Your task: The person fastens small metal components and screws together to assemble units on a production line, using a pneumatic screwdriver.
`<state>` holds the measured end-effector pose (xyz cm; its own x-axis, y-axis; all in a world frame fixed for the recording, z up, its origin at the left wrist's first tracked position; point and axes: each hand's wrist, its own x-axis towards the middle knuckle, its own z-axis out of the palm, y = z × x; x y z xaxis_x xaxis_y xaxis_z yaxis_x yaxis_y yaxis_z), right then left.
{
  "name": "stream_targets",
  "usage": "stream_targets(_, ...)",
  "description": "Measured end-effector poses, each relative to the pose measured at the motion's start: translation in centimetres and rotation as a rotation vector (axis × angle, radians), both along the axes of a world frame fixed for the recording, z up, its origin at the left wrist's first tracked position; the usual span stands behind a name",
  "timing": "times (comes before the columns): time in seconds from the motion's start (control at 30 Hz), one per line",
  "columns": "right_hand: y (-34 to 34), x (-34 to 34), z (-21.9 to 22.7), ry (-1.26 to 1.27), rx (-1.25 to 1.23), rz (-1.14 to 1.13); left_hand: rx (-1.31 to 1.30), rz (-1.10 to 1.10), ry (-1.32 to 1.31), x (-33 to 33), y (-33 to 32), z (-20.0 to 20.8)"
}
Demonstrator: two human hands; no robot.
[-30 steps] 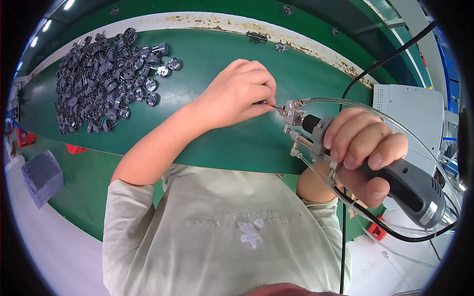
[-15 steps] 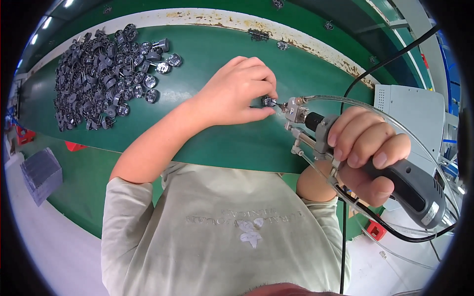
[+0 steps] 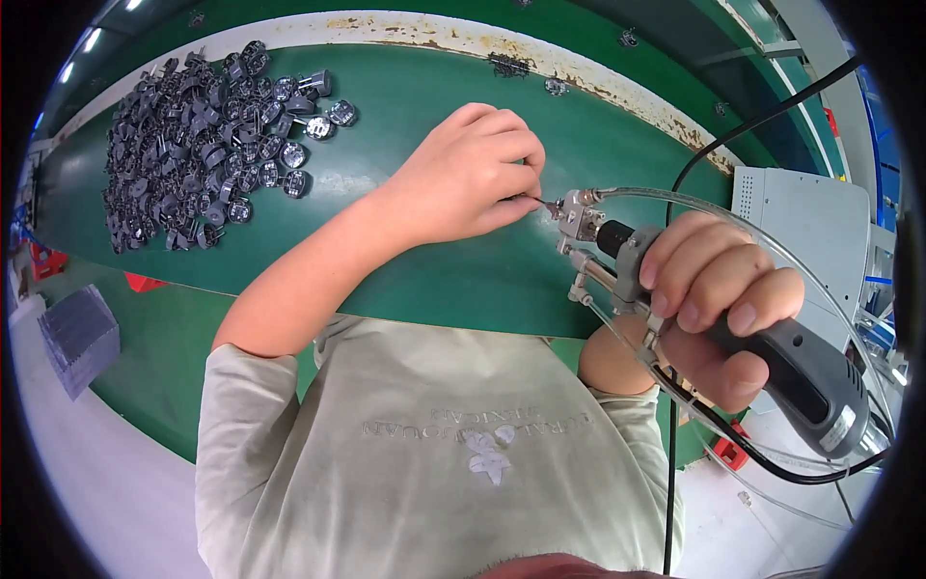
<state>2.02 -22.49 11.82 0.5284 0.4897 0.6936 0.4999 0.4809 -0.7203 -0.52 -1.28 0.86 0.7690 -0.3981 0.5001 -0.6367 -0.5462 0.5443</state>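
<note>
Over the green tabletop [image 3: 463, 289], my left hand [image 3: 477, 174] is closed, thumb and fingertips pinched together. The small dark round part seen in its grip a moment ago is now hidden behind the fingers. My right hand [image 3: 719, 304] wraps around a grey and black electric screwdriver [image 3: 796, 372] with a metal nozzle block and clear hoses. Its thin tip [image 3: 552, 206] points left and sits right beside my left fingertips. Whether the tip touches the part cannot be seen.
A large heap of small dark round parts [image 3: 193, 154] covers the table's left end. Dark bits [image 3: 507, 66] and a single part [image 3: 556, 87] lie by the worn white ledge [image 3: 405, 27]. At the right stand a grey cabinet [image 3: 805, 232] and a black cable [image 3: 752, 125].
My left fingers have closed in and turned, so the dark part that showed between thumb and fingers is now covered. The screwdriver has stayed almost in place.
</note>
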Motion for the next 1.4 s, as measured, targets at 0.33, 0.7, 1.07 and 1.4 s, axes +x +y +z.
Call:
stream_targets(0.33, -0.1, 0.0, -0.4, -0.013, 0.032, 0.003, -0.087, -0.035, 0.04, 0.2, 0.3, -0.5)
stream_targets(0.7, -1.1, 0.6, 0.0, 0.008, -0.006, 0.045, -0.122, -0.006, 0.105, 0.0, 0.5, -0.1)
stream_targets(1.07, 0.4, 1.2, -1.7, 0.089, -0.011, 0.0, 0.142, 0.031, 0.099, -0.2, 0.7, -0.5)
stream_targets(1.4, 0.6, 0.7, -2.0, 0.139, 0.025, -0.017, 0.134, 0.014, 0.104, -0.1, 0.6, -0.5)
